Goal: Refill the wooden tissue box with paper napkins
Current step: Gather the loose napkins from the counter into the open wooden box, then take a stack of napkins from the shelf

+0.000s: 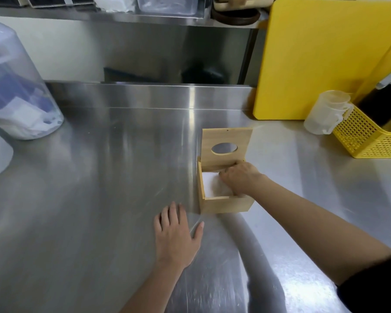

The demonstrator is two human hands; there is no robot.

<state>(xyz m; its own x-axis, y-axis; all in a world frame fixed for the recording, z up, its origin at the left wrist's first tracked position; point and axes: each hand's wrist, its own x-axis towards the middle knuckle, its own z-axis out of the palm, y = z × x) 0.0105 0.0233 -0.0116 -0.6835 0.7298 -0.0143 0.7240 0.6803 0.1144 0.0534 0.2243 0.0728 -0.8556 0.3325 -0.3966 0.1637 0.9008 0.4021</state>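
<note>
The small square light-wood tissue box [224, 203] sits on the brushed stainless-steel tabletop [99, 177], right of centre, its hinged lid with the oval dispensing hole [226, 144] standing upright at the far side. The right hand [239, 178] is down inside the open box, on top of the white paper napkins [209, 185] already in it; its fingers curl downward, but whether they pinch the stack or merely press it flat cannot be told. The left hand [178, 233] lies spread and empty, palm down on the tabletop just beside the box's near-left corner and not touching it. The risk from here looks to be the unbraced box: a hard push on the napkins could make it skid on the slick steel. The upright lid might also drop onto the knuckles, and napkins left bunched or riding above the rim would probably stop it closing flush or jam at the hole.
</note>
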